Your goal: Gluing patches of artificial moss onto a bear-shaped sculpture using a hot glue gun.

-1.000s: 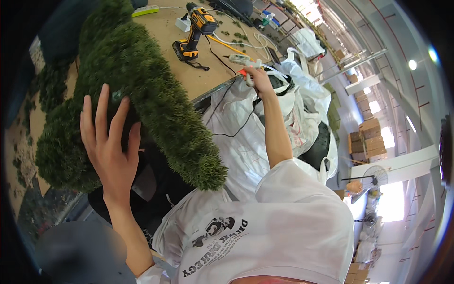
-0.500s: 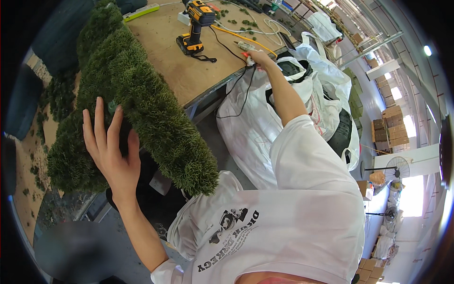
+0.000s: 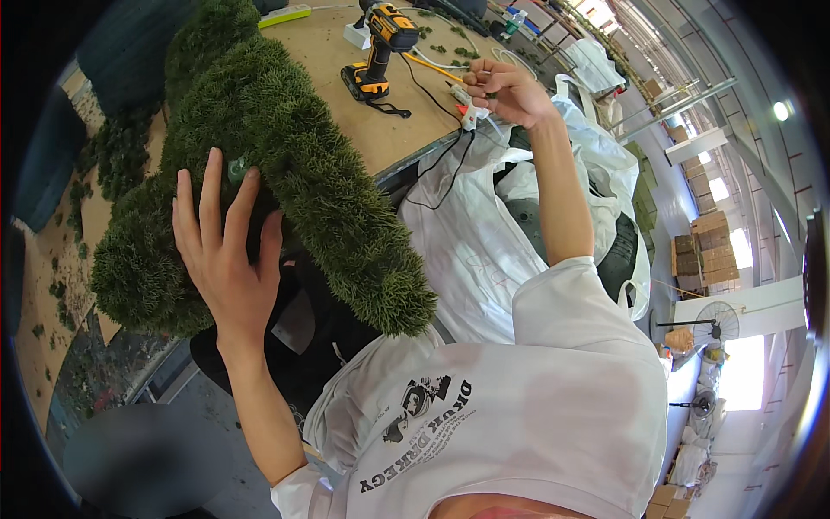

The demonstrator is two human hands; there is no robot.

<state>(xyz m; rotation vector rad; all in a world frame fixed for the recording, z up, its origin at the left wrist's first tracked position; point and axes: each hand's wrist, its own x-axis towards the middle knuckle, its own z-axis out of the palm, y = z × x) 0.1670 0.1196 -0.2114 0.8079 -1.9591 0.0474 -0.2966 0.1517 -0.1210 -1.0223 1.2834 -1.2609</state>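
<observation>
A large piece of artificial green foliage point(image 3: 346, 199), shaped like an angled arm, lies across the near left of the table. My left hand point(image 3: 229, 251) rests against its inner side, fingers spread and open. Just beyond those fingertips, a small translucent green piece point(image 3: 240, 169) shows among the leaves. My right hand point(image 3: 510, 91) is raised over the table's right edge with its fingers curled together; whatever they hold is too small to make out. Right below it, a small white corded tool with an orange part point(image 3: 468, 117), like a glue gun, sits at the edge.
A yellow and black cordless drill point(image 3: 378, 52) stands on the brown table point(image 3: 333, 82). Cables and loose green sprigs lie farther back. Large white sacks point(image 3: 471, 259) holding dark items crowd the table's right side. Dark blue-green shapes point(image 3: 130, 60) stand at far left.
My right hand has lifted off the white corded tool and moved up and right, fingers curled. My left hand stays spread on the foliage; the whole view has shifted slightly.
</observation>
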